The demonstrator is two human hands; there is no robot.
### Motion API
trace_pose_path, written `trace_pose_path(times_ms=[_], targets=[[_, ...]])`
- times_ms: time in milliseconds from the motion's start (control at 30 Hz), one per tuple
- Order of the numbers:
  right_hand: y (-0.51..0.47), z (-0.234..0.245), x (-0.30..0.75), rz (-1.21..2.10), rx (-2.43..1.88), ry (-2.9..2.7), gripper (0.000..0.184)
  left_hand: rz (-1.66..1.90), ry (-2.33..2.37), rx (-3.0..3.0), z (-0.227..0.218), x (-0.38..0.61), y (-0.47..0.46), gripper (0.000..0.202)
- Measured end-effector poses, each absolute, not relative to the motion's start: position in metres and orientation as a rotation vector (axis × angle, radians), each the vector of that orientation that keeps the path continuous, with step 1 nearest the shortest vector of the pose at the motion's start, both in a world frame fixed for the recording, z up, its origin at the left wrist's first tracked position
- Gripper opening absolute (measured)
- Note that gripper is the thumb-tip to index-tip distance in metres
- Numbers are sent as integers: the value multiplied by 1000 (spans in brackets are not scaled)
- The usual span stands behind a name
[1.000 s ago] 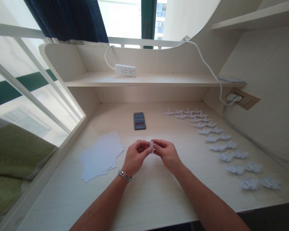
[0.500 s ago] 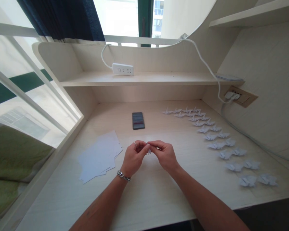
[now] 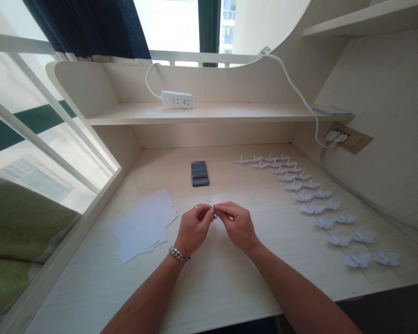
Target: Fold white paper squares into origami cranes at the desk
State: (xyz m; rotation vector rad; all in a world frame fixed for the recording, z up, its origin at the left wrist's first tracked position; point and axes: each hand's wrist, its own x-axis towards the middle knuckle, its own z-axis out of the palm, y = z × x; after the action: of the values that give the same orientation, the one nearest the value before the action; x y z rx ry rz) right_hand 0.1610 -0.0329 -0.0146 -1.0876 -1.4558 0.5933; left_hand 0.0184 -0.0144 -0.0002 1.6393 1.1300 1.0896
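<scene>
My left hand (image 3: 195, 227) and my right hand (image 3: 238, 226) meet above the middle of the pale wood desk (image 3: 216, 278). Their fingertips pinch a small folded piece of white paper (image 3: 215, 216) from both sides, and the fingers hide most of it. A silver chain bracelet (image 3: 179, 254) circles my left wrist. A ring shows on one left finger. To the left of my hands lies a loose stack of white paper sheets (image 3: 142, 227), which neither hand touches.
Several white origami cranes (image 3: 313, 208) stand in two long rows along the desk's right side. A phone (image 3: 200, 174) with a blurred screen lies face up at the back. Above sit a shelf with a white power strip (image 3: 177, 99) and a wall socket (image 3: 348, 138) with a cable.
My hands have drawn closer together, and both now pinch the small paper, which is more hidden. The view has shifted slightly.
</scene>
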Motion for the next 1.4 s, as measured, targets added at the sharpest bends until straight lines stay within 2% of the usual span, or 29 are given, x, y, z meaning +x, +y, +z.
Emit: trace_pose_path(times_ms=[600,933,1200,1400], targets=[[-33,-18,161,249,-1100,-1571,21,1101,1058,1459,-2,21,-12,25],[-33,-16,164,202,-1086,-1595,22,1121,1053,1461,-5,22,-13,25],[-34,-17,163,285,-1097,-1579,23,1132,1062,1477,0,20,-13,20],[-33,-15,160,600,-1033,-1442,18,1129,1057,1512,0,18,-14,20]])
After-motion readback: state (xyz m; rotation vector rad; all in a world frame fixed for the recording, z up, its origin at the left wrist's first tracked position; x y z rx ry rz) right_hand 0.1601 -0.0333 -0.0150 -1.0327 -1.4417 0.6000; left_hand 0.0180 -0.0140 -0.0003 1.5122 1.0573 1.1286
